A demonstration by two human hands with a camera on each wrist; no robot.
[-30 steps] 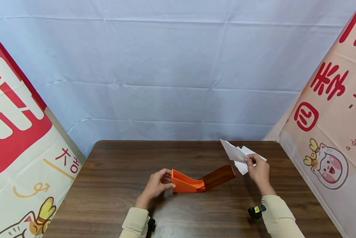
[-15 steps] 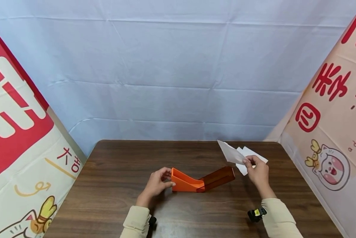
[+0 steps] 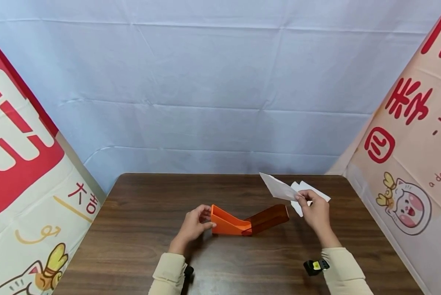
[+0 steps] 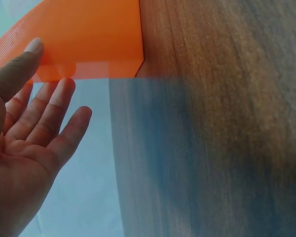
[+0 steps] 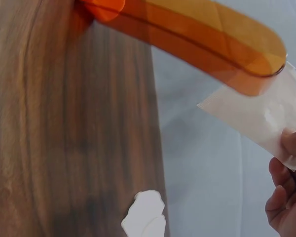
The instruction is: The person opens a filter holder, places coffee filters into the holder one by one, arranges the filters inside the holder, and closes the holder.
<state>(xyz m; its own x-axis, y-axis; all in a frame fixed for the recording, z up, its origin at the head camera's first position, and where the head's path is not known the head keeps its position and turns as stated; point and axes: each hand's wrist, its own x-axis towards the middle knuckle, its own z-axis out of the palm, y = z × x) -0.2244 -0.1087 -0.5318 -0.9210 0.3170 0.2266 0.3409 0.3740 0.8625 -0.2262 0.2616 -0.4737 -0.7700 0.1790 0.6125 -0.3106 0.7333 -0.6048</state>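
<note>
My left hand (image 3: 194, 224) holds the tall end of an orange box (image 3: 228, 223) standing on the table. Its thumb presses the near side wall, and its other fingers reach to the end and behind. The box's translucent amber lid (image 3: 268, 219) is swung open to the right, its free end raised. My right hand (image 3: 315, 211) pinches a thin, flat white packet (image 5: 259, 116) by one corner, just above and behind the lid. In the head view the packet (image 3: 279, 188) points up and left. More flat white pieces (image 3: 298, 207) lie on the table behind the right hand.
The dark wood-grain table (image 3: 150, 196) has its far edge close to a pale blue cloth backdrop (image 3: 205, 82). Printed cloth panels flank it, a red and white one (image 3: 17, 143) on the left and a pinkish one (image 3: 408, 164) on the right.
My right hand has carried the white packet left, toward the box, so it now hangs over the lid's far side. The left hand keeps its hold on the box, which sits almost unchanged.
</note>
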